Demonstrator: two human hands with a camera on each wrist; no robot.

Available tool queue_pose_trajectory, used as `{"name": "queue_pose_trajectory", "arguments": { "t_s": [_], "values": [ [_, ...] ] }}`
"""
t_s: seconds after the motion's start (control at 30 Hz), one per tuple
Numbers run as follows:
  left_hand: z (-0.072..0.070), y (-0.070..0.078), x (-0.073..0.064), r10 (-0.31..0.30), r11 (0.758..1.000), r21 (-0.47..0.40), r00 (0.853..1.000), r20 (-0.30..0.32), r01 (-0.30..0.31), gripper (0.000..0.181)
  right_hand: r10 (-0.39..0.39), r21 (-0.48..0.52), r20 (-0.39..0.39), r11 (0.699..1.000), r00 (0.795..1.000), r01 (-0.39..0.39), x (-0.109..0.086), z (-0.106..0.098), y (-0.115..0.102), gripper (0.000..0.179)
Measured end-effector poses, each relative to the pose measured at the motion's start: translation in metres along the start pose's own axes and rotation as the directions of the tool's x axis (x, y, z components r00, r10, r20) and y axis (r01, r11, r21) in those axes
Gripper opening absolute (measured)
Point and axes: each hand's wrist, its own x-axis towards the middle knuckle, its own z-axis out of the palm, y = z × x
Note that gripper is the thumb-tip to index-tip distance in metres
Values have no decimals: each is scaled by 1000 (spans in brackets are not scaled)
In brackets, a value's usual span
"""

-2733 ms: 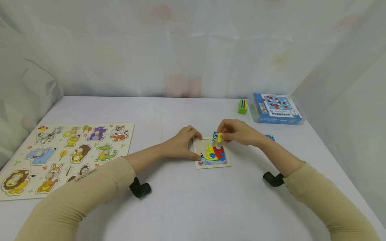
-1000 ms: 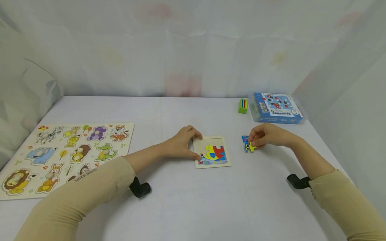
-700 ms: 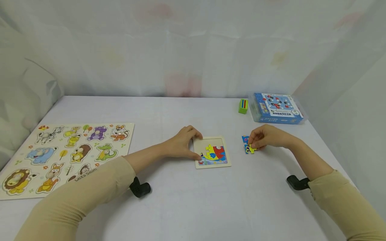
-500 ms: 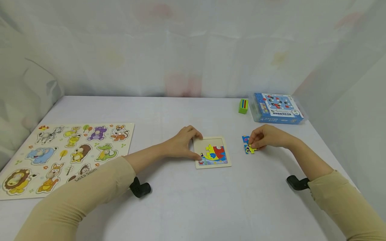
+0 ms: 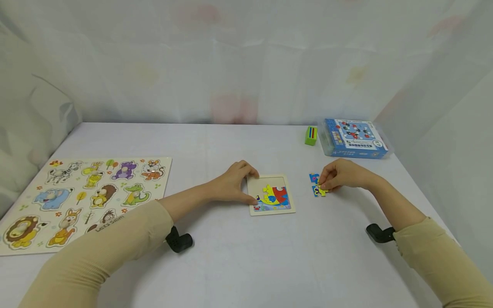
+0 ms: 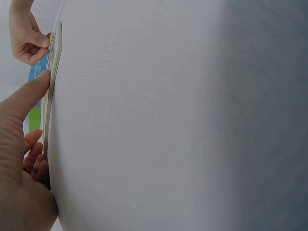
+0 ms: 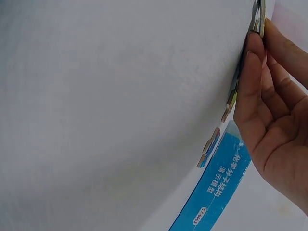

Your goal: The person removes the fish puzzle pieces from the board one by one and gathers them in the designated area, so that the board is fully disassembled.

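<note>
In the head view, my left hand [image 5: 233,184] holds the left side of a small wooden puzzle tray [image 5: 290,201], thumb at the lower corner and fingers at the upper one. The tray is partly filled with red, yellow and blue jigsaw pieces along its lower half; its upper part shows bare wood. Off to the right, my right hand [image 5: 340,175] pinches a yellow-and-blue puzzle piece [image 5: 322,192] between thumb and fingers, close over the table. A blue puzzle piece [image 5: 313,177] lies just behind it. The right wrist view shows another loose piece [image 7: 210,149] beyond the hand.
A large animal puzzle board [image 5: 81,194] lies at the left, partly under my left sleeve. At the back right stand a blue boxed set [image 5: 356,139] and a small green block [image 5: 310,136] with coloured stripes. Black wrist cameras [image 5: 179,240] hang under both forearms.
My right hand has carried the yellow-and-blue piece from above the tray's upper edge rightward to the table, shifting it slightly there. My left hand and the tray have stayed put.
</note>
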Motion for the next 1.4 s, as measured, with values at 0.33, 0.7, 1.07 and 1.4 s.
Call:
{"name": "queue_pose_trajectory", "arguments": {
  "t_s": [0.33,0.7,1.07,1.4],
  "values": [
    [-2,3,-1,0,1000,-5,1000,6,0,68,10,-8,-2,1000,1000,-10,0,0,-1,24],
    [-2,3,-1,3,1000,-3,1000,5,-3,68,-11,-31,-21,999,1000,10,-4,-2,-3,25],
    [-1,0,-1,5,1000,-23,1000,-9,-6,67,-73,-49,-65,996,995,70,-2,1,-15,20],
    [-3,6,0,14,1000,-19,999,-40,-15,67,-157,-46,-87,987,984,153,4,18,-43,17]
  ]
}}
